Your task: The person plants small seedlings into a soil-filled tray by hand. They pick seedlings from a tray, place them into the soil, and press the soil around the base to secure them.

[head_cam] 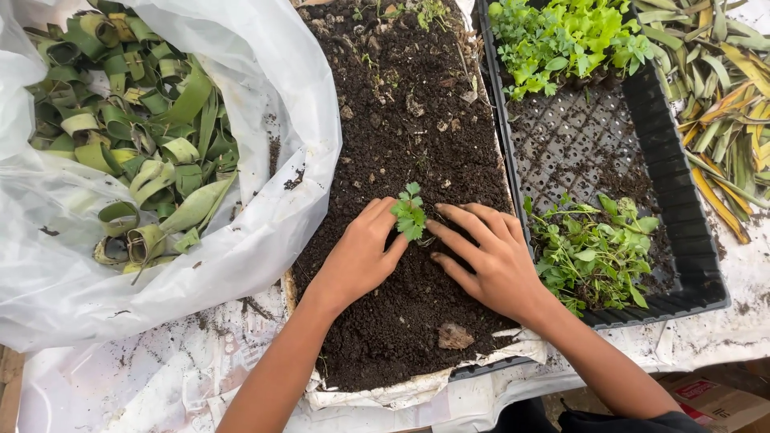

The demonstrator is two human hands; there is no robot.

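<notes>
A small green seedling stands upright in dark soil that fills a long tray lined with white plastic. My left hand rests on the soil just left of the seedling, fingertips against its base. My right hand lies on the soil to the seedling's right, fingers spread and pointing at its stem. Both hands press the earth around the plant; neither lifts anything.
A black seedling tray at right holds loose seedlings near me and leafy plants at the far end. A white plastic bag of curled green leaf strips lies left. Long dry leaves lie far right. A stone sits in the soil.
</notes>
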